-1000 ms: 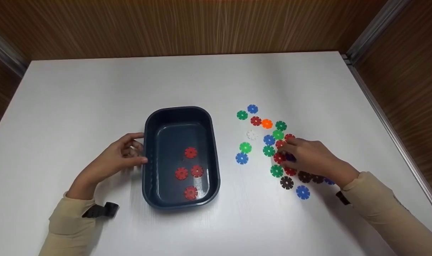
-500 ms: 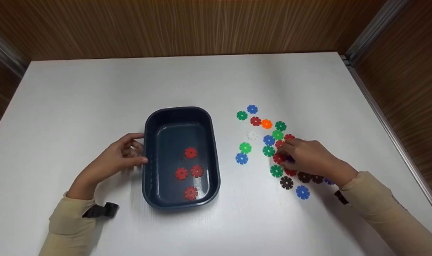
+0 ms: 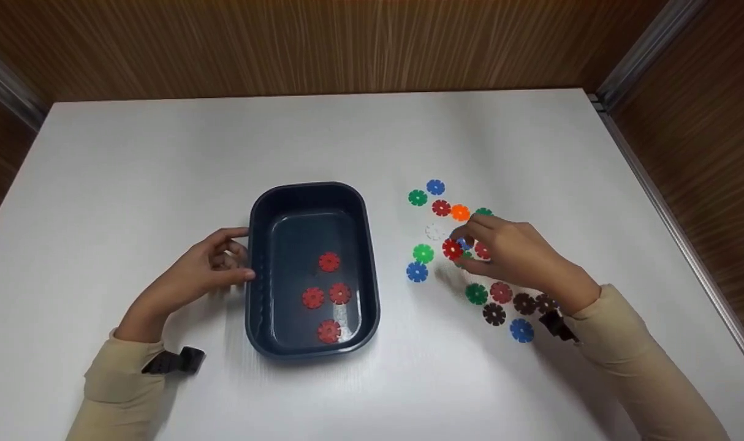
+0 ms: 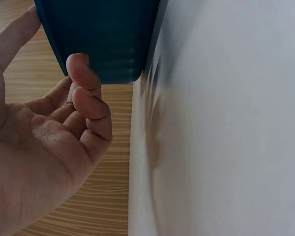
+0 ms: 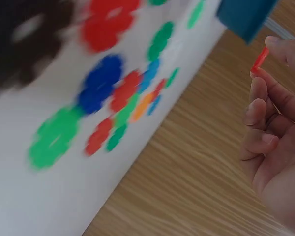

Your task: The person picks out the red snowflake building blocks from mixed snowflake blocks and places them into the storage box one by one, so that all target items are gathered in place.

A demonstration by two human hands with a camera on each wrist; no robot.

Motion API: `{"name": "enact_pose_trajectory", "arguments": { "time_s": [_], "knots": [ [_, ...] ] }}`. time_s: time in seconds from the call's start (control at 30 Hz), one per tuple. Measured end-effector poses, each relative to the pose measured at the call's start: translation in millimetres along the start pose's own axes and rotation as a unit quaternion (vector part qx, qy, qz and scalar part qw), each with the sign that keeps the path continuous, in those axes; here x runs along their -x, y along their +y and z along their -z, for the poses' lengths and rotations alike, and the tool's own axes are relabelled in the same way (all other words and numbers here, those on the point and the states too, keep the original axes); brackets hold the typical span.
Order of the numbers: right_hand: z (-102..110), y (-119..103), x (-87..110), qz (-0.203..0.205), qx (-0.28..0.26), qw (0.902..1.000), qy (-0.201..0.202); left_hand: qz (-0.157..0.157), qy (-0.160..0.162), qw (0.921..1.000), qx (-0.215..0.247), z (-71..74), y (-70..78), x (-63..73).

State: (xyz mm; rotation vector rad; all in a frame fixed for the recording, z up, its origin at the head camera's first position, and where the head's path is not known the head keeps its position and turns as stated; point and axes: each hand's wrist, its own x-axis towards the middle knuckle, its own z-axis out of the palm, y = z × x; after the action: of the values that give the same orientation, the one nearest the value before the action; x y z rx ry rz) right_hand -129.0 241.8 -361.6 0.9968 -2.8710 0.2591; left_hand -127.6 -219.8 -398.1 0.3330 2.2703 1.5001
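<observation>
The desk (image 3: 151, 153) carries a dark blue tray (image 3: 374, 275), its long axis running from the person's side toward the far edge. The left hand (image 3: 200, 263) is at the tray's left side, thumb and index finger spread and touching it, the other fingers loosely bent. The right hand (image 3: 516, 251), on the tray's far side from it, pinches a red disc (image 3: 448, 252) between thumb and index finger, lifted off the desk; the right wrist view shows it nearly edge-on. From this hand the tray lies to the left, well apart, its long right wall facing the disc. A lime green disc (image 3: 423, 253) and a blue disc (image 3: 417, 272) lie between. Four red discs (image 3: 329, 331) rest inside the tray.
</observation>
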Motion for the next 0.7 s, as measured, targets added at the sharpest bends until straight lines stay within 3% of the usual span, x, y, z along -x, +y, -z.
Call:
{"name": "enact_pose_trajectory", "arguments": {
  "time_s": [0.13,0.5,0.7],
  "knots": [
    [-1.9,-10.3,-7.9,0.013,-0.021,0.9997,0.010,-0.001,0.000,1.0000,0.004,-0.7,0.6,0.5],
    [-7.8,-38.2,-28.5,0.019,-0.070,0.9971,-0.022,-0.004,-0.003,0.9999,0.010,-0.2,-0.4,0.6],
    [-11.3,-54.4,-41.5,0.047,-0.084,0.9953,-0.013,0.002,0.001,1.0000,0.006,0.9,-0.8,1.5]
  ]
}}
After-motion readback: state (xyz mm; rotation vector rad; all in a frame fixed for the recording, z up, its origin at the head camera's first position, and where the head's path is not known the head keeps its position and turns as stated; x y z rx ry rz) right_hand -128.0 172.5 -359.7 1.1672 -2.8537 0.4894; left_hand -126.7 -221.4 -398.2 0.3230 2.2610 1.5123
